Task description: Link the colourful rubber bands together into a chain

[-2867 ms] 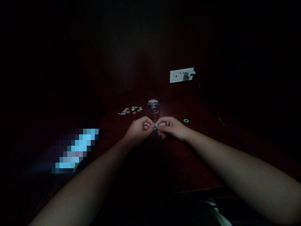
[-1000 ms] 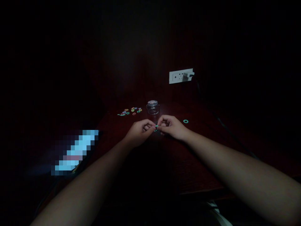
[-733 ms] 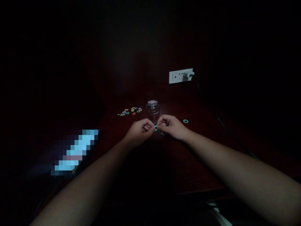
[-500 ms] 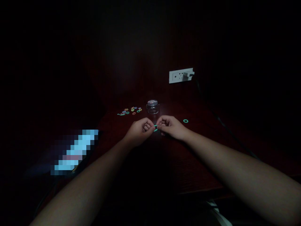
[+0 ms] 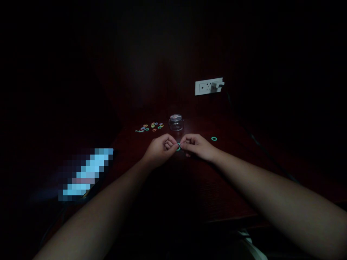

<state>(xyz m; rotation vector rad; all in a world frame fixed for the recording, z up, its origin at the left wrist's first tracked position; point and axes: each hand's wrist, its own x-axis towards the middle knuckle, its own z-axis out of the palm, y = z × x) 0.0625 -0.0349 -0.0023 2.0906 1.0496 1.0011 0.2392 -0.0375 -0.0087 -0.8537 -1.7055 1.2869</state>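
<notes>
Over the dark red table, my left hand [image 5: 159, 151] and my right hand [image 5: 198, 146] meet with fingertips nearly touching. Each pinches a side of a small green hair tie [image 5: 178, 148], a soft-looking ring partly covered by the fingers. Just beyond them stands a clear jar [image 5: 176, 125] with its patterned lid on. A second green hair tie [image 5: 214, 138] lies flat to the right of my right hand. Left of the jar is a loose scatter of several small coloured hair ties [image 5: 147, 129], in green, yellow, orange and purple.
A lit, pixelated screen [image 5: 89, 173] lies left of my left forearm. On the back wall is a white socket [image 5: 208, 86] with a plug in it, and a dark cable [image 5: 256, 141] runs down the right side. The table's front edge [image 5: 230, 219] shows below.
My fingertips have shifted slightly on the green hair tie, and it now sits a little further left and looks rounder. The jar and the other hair ties stay in place.
</notes>
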